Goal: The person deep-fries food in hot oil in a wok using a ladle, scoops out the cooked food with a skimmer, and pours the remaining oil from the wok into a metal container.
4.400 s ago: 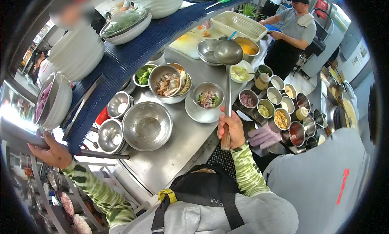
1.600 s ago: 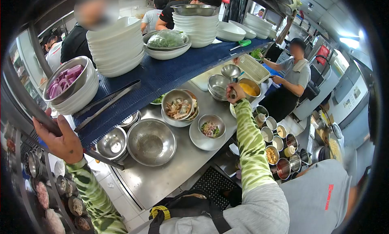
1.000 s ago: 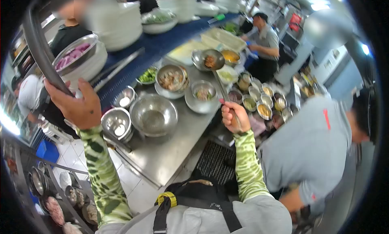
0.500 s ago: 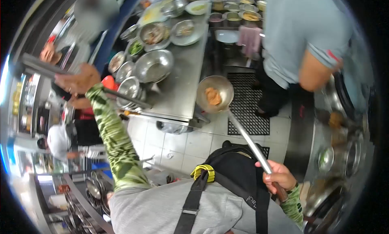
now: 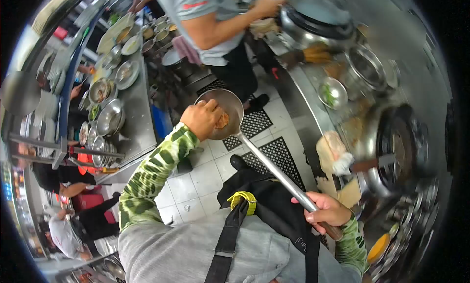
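A long-handled metal ladle [image 5: 267,158] extends from my right hand [image 5: 329,212] toward the upper left. My right fingers are wrapped round the brown grip at its lower end. A lump of orange-brown food [image 5: 223,120] lies in the ladle's round bowl. My left hand [image 5: 202,119] reaches over the bowl's left rim, fingers bent and close together beside the food. Its fingertips are partly hidden, so whether they pinch the food or only touch it I cannot tell.
A co-worker [image 5: 205,25] stands ahead at the stove counter. Woks [image 5: 399,146], a bowl of greens [image 5: 333,93] and a cloth [image 5: 333,150] are on the right. A steel table [image 5: 139,121] with several bowls stands left. Perforated black mats [image 5: 276,160] lie on the tiles.
My view has turned to the right, toward the stove. My left hand has left the metal shelf rail and come to the ladle's bowl. My right hand keeps the ladle's handle.
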A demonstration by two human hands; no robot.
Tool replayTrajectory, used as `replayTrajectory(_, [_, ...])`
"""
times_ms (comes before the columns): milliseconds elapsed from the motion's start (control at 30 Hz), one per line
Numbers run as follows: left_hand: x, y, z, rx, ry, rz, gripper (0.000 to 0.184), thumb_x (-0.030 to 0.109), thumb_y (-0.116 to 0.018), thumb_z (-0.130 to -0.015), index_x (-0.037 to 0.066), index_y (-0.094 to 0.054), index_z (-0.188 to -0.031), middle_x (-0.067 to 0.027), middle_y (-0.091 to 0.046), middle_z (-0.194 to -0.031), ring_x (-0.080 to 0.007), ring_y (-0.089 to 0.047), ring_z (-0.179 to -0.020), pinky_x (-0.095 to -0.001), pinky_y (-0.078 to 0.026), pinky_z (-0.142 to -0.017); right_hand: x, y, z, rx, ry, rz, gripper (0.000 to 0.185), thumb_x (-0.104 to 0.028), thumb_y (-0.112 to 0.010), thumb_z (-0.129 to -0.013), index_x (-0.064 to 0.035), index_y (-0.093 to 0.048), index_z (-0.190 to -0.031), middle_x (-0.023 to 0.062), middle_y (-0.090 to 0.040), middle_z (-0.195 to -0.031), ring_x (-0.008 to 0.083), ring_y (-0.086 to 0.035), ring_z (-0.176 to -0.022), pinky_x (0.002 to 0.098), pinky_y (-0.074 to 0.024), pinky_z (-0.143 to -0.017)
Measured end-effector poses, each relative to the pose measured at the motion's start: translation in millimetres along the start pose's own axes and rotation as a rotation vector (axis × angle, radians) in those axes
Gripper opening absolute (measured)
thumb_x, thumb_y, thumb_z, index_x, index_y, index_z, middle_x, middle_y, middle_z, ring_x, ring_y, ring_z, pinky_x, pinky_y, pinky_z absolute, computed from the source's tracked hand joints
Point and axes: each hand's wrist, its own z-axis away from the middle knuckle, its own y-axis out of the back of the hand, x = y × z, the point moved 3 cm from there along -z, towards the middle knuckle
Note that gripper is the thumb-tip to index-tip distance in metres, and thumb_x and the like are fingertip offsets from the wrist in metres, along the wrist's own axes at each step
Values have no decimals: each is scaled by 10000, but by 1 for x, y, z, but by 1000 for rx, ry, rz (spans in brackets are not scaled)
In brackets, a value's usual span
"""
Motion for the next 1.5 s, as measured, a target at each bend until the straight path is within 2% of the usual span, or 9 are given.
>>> replayTrajectory(300, [123, 158, -95, 405, -357, 407, 294, 94, -734, -681, 93, -618, -951, -71, -598, -882, -280, -633, -791, -383, -505, -625, 79, -103, 148, 338, 319, -178, 600, -87, -585, -890, -11, -323, -1424, 7, -528, -741, 64, -544, -468, 190, -446, -419])
replayTrajectory(433, [184, 232, -68, 693, -577, 468, 397, 114, -773, -719, 37, -629, -1081, -140, -606, -1156, -284, -636, -837, -365, -510, -704, 118, -200, 163, 494, 656, -340, 575, -65, -611, -852, 36, -372, -1365, 38, -515, -666, 87, -465, -398, 220, -380, -378])
replayTrajectory(633, [210, 201, -23, 100, -868, 1186, 209, 108, -548, -915, 4, -579, -737, -108, -600, -696, -237, -586, -619, -320, -456, -578, 154, -172, 164, 750, 1082, -447, 533, -38, -578, -866, 57, -384, -1354, 43, -528, -663, 96, -513, -399, 207, -397, -334])
replayTrajectory(767, [228, 128, -18, -165, -907, 1153, 221, 125, -499, -959, 7, -583, -792, -115, -596, -711, -247, -607, -638, -332, -475, -607, 149, -109, 192, 1211, 1066, -336, 484, -70, -568, -862, 23, -424, -1314, 29, -534, -638, 97, -492, -373, 222, -383, -331])
replayTrajectory(1000, [226, 2, 6, -560, -566, 1347, 320, 203, -445, -1005, 16, -570, -777, -45, -603, -701, -129, -560, -626, -273, -468, -607, 141, 90, 222, 1799, 606, 110, 152, -118, -590, -796, -35, -561, -919, 52, -569, -616, 151, -547, -427, 319, -447, -399])
replayTrajectory(1133, [243, -124, 19, -782, -273, 1586, 152, 46, -507, -914, 17, -477, -1061, -88, -613, -865, -133, -581, -743, -268, -485, -653, 150, 85, 221, 2277, 269, 756, 350, -120, -571, -794, 55, -510, -1091, 300, -617, -785, 448, -634, -746, 492, -513, -703])
replayTrajectory(1233, [276, -230, 18, -669, -215, 1439, 256, 55, -550, -856, -15, -497, -1096, -113, -626, -821, -153, -607, -658, -285, -506, -590, 196, 55, 208, 2376, 482, 643, 482, -124, -573, -799, 61, -460, -1229, 312, -626, -928, 491, -594, -907, 531, -483, -793])
replayTrajectory(1333, [331, -277, 11, -978, -13, 1330, 390, 84, -597, -834, -23, -467, -1187, -124, -622, -780, -170, -605, -606, -300, -506, -523, 260, 10, 176, 2441, 554, 592, 584, -112, -566, -831, -3, -395, -1378, 308, -604, -1089, 434, -612, -1001, 434, -496, -853])
replayTrajectory(1500, [418, -306, 8, -853, 389, 1354, 650, 81, -680, -776, 14, -355, -1334, -193, -589, -1049, -266, -635, -814, -366, -542, -554, 350, -70, 116, 2318, 586, 266, 594, -59, -583, -851, 62, -365, -1390, 242, -612, -1171, 270, -641, -995, 331, -494, -849])
